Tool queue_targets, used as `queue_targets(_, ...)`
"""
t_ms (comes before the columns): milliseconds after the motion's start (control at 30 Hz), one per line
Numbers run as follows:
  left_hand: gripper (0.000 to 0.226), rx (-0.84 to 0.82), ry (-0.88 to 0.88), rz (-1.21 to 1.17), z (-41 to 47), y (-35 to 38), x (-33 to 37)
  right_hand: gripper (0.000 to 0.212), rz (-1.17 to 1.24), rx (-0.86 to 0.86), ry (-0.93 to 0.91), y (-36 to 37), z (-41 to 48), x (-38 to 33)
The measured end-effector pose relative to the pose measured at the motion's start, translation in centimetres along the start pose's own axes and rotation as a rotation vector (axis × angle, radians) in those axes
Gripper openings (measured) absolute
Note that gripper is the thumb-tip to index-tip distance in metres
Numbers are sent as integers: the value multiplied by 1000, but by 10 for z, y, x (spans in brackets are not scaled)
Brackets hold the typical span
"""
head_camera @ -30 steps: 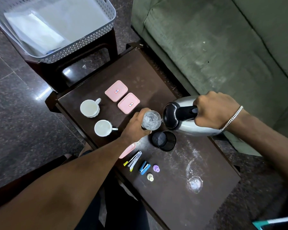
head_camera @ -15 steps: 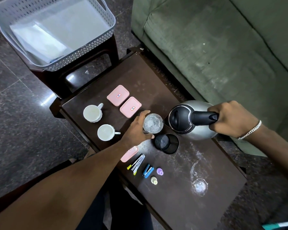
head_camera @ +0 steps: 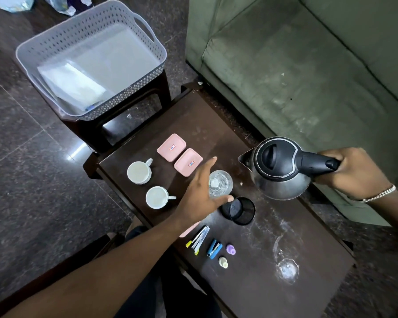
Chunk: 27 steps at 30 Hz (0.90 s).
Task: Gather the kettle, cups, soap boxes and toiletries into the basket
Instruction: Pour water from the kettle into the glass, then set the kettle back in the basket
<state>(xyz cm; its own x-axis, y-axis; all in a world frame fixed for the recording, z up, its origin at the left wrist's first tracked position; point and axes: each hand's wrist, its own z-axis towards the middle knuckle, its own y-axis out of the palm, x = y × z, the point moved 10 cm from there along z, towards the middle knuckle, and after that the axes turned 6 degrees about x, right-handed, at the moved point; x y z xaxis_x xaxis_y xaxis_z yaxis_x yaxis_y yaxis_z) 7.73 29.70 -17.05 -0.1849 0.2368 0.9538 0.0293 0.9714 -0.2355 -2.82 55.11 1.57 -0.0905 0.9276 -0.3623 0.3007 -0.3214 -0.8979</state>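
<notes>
Basket (head_camera: 55, 53): grey, perforated, on a dark stool at the table's far-left corner; holds only a flat clear packet.

Table (head_camera: 296, 283): dark wood, beside a green sofa (head_camera: 308, 65).

Kettle (head_camera: 278, 173): steel body, black lid, upright at the table's right edge. Long axis spout-to-handle runs left-right; spout points left toward the soap boxes, handle right. One second ago it lay tipped, spout at the glass; now level and drawn away.

Right hand (head_camera: 352, 173): fist wrapped tight round the kettle handle.

Left hand (head_camera: 202, 193): fingers spread, palm down, just beside the clear glass (head_camera: 220, 184); earlier it clasped that glass, now released.

Soap boxes (head_camera: 171, 147) (head_camera: 188, 162): two, pink, side by side, diagonal row.

Cups (head_camera: 139, 172) (head_camera: 157, 197): two, white, upright, handles pointing right.

Black mesh cup (head_camera: 239, 211): near the glass.

Toiletries: clippers and yellow-tipped pieces (head_camera: 199, 238), blue item (head_camera: 214, 249), purple cap (head_camera: 230, 249), pale bottle (head_camera: 223, 262), in a row at the near edge.
</notes>
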Motion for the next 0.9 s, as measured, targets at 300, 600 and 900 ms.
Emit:
queue_targets(300, 116, -18, 139, 2, 38, -33, 64, 34, 328, 98, 109, 0, 24, -39)
queue_targets(600, 122, 107, 205, 36, 67, -125, 89, 23, 597, 140, 7, -1, 76, -130)
queue_targets(900, 117, 278, 269, 80, 116, -241, 94, 27, 670, 136, -110, 16, 155, -231)
